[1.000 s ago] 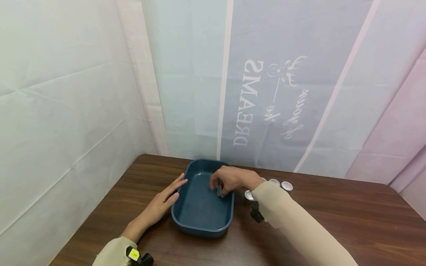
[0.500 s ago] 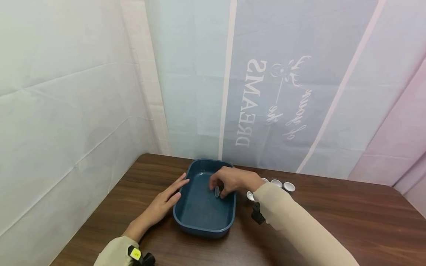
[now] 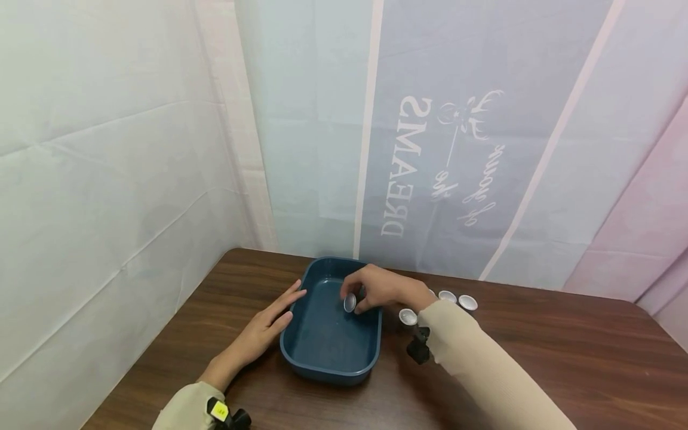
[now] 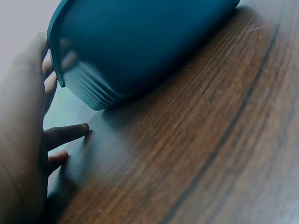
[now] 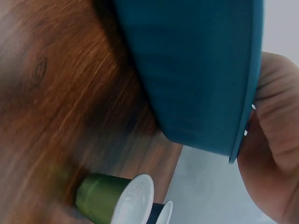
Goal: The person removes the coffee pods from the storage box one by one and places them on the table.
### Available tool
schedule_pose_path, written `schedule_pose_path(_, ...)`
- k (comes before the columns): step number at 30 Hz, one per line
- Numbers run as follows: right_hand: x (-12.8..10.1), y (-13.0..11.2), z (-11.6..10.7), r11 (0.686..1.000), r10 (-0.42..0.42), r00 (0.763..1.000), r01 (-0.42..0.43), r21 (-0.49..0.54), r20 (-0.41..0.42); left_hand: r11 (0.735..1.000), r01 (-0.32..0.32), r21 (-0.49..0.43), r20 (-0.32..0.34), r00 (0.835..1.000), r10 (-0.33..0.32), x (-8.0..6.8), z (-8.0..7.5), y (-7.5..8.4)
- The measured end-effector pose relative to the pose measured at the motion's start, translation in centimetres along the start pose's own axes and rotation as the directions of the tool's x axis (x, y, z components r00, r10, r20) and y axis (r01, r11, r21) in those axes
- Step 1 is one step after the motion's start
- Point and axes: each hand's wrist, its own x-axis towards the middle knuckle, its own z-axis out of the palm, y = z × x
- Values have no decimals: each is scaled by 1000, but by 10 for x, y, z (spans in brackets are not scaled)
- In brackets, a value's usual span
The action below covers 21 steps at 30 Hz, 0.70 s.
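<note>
My left hand (image 3: 266, 325) lies along the left side of a blue plastic tub (image 3: 329, 371), fingers straight and touching its rim. From the left wrist view, two fingertips of that hand reach down to the table while others are at the tub's rim. Over the tub's right wall reaches my right hand (image 3: 374, 288), pinching a coffee capsule (image 3: 350, 303) between fingers and thumb, its silver lid tilted toward the head camera. In the right wrist view the tub wall hides the fingertips and the capsule.
Several more coffee capsules stand right of the tub, among them a green capsule (image 5: 100, 196) and a dark blue one (image 5: 156, 213). They rest lid up on the brown wooden table (image 3: 537, 340). A printed curtain (image 3: 317, 149) hangs behind the table's back edge.
My right hand has lifted slightly and shifted a little right. The capsule in it has turned, so its lid faces the head camera more. The left hand stays at the tub.
</note>
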Motion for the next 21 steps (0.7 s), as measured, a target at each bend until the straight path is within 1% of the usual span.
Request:
schedule_pose_path(3,-7,5,-2,997,-7,997,13,82,-82,1000,-5,-2,1,1000,5,0,0,0)
schedule_pose_path(6,-15,8,-5,989,8,987,16,146,-163,1000,-11,0,0,1000,11,-1,0,-1)
schedule_pose_path(12,-38,13,-11,975,55,952,13,221,-302,1000,-14,-4,3,1000,14,-2,1,-2)
schedule_pose_path(15,-49,14,-13,961,64,934,37,273,-352,1000,-10,-4,4,1000,10,-2,0,-2)
schedule_pose_path(18,-58,15,-12,952,67,921,56,301,-384,1000,-4,-5,1,1000,4,-1,1,-2)
schedule_pose_path(21,-69,15,-10,948,88,905,51,313,-416,1000,-1,-3,-5,1000,1,-1,1,-2)
